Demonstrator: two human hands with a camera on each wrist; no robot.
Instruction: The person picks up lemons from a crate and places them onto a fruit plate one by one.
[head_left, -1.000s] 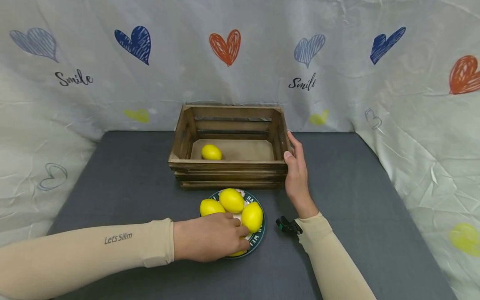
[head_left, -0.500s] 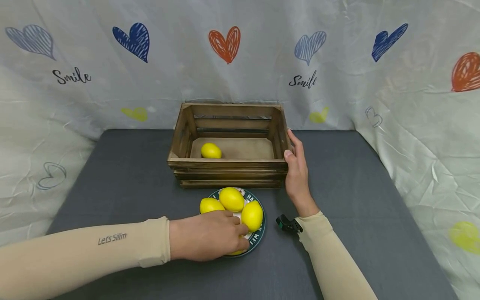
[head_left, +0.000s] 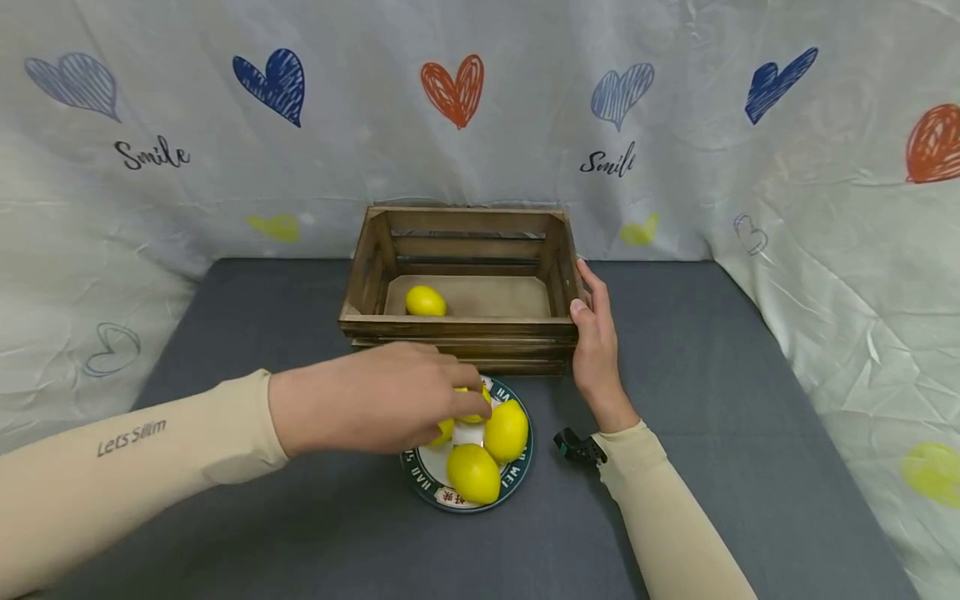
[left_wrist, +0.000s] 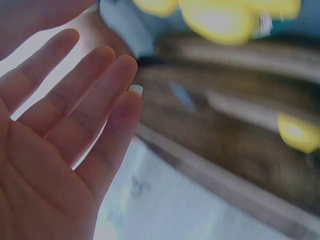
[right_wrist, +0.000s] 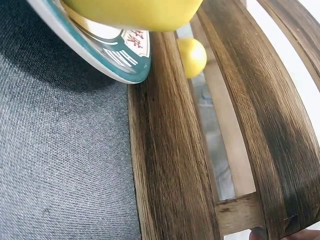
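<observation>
My left hand [head_left: 378,396] hovers over the far left of a green-rimmed plate [head_left: 422,483] bearing several yellow lemons [head_left: 474,473]. It holds nothing in the left wrist view, where its fingers [left_wrist: 75,92] are straight and spread. The hand partly covers two lemons in the head view. Behind the plate stands a slatted wooden crate [head_left: 480,329] with one lemon [head_left: 425,301] on its floor at the left. My right hand [head_left: 597,350] grips the crate's right end, thumb at the near corner, fingers along the outer side.
A dark grey cloth [head_left: 712,400] covers the table. White fabric [head_left: 517,108] printed with hearts hangs behind and at both sides. A black band [head_left: 579,448] is worn on the right wrist.
My left hand has let go of the nearest lemon, leaving it on the plate, and moved up and away to the far left of the plate. The right hand stays at the crate.
</observation>
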